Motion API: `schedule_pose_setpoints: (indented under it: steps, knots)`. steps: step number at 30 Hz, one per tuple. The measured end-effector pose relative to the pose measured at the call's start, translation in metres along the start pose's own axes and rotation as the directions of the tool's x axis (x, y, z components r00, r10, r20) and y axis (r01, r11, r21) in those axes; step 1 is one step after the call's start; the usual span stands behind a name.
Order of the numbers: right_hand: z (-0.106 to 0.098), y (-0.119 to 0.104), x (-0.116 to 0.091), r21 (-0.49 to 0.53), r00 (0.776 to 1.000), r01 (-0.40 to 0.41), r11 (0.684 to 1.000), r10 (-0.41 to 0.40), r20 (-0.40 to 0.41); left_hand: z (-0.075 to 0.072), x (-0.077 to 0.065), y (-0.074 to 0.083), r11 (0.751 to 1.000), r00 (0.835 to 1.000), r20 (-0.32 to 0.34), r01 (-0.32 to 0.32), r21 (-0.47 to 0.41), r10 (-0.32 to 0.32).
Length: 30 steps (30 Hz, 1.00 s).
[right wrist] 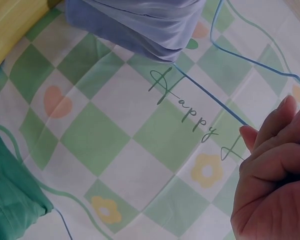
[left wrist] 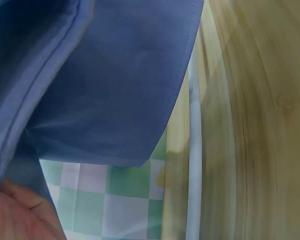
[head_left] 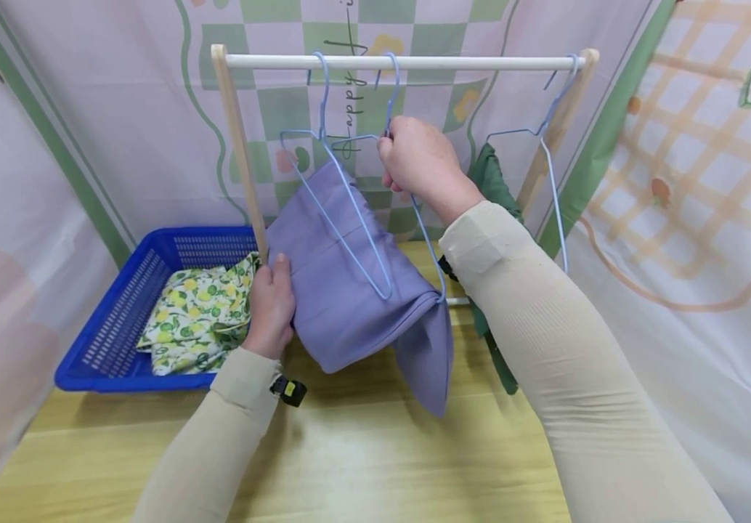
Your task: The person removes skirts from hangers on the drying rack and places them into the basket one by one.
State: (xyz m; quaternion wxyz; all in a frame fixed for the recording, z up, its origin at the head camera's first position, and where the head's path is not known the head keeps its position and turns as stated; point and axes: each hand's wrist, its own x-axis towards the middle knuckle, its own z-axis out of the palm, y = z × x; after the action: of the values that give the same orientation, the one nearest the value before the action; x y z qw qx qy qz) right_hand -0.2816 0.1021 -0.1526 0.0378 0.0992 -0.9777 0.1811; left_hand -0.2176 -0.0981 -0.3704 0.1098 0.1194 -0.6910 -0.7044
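Observation:
A purple cloth drapes over the lower part of a blue wire hanger, one corner drooping at its right. My right hand grips that hanger near its neck, just below the hook. With the thumb in front, my left hand holds the cloth's left edge. The left wrist view shows the cloth spread close to the camera, the fingers at its lower left. In the right wrist view, the hanger's wire runs from my curled hand to the cloth.
The hanger hooks over a white rail on wooden posts. A bare blue hanger hangs in front of the cloth. Another hanger at the right carries a green cloth. A blue basket at left contains lemon-print fabric.

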Motion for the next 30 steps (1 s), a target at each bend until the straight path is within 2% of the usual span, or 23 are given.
schedule_pose_setpoints:
  steps: [8,17,25,30]
  knots:
    - [-0.0011,0.0006,-0.0003,0.005,1.0,0.0,1.0,0.0,0.003,-0.0009,-0.0033,-0.0009,0.997,0.999,0.032,0.042,-0.071,-0.04]
    - [-0.0025,0.0023,0.0006,0.004,1.0,-0.011,1.0,0.011,0.006,-0.0009,-0.0062,0.0034,0.99,0.998,0.041,0.042,-0.137,-0.037]
    - [-0.0019,0.0037,-0.0003,0.016,1.0,-0.009,1.0,0.009,0.003,0.0007,-0.005,0.0017,0.999,0.999,0.033,0.015,-0.036,-0.013]
    - [-0.0017,0.0037,0.0,0.013,1.0,-0.005,1.0,0.005,-0.005,0.0003,-0.0054,-0.0028,0.999,0.999,0.03,0.041,-0.019,-0.041]
